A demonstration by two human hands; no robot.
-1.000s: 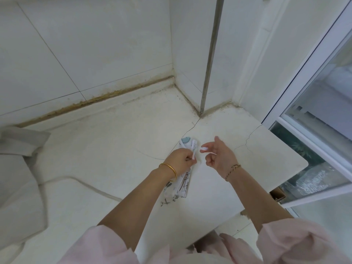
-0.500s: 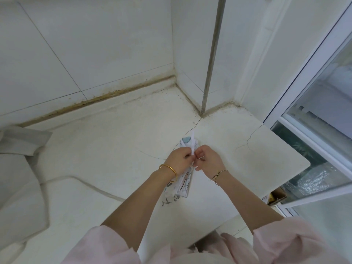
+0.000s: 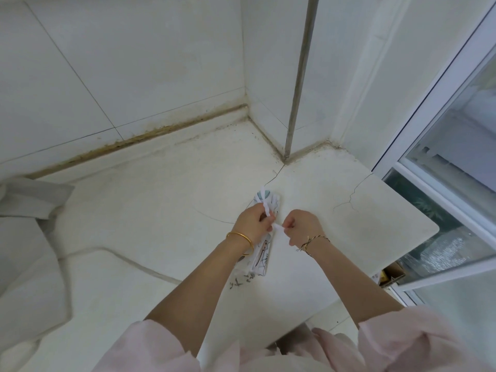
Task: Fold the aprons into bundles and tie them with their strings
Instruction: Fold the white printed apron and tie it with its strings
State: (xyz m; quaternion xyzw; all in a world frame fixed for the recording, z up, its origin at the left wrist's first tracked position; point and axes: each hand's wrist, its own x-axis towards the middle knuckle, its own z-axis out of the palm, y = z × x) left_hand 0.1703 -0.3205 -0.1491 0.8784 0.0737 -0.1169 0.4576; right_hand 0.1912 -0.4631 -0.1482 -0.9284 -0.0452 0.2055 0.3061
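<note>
A narrow folded apron bundle (image 3: 261, 257), white with a printed pattern, lies lengthwise on the white stone counter (image 3: 161, 210). My left hand (image 3: 253, 221) rests over the bundle's middle and pinches a looped piece of its white string (image 3: 267, 205). Just to the right, my right hand (image 3: 302, 226) pinches another piece of white string, which stretches across to my left hand. Both hands hide the bundle's middle; its far end with a teal spot (image 3: 264, 196) and its near end show.
The counter meets tiled walls at the back, with a metal pipe (image 3: 298, 89) in the corner. Its rounded right edge (image 3: 418, 237) ends by a sliding glass window. Grey-white cloth (image 3: 29, 200) lies at the far left. Cracks cross the stone.
My right hand came in from open beside the bundle, met my left hand at the string, then drew away to the right holding a string end. The string loop now sits above my left hand.
</note>
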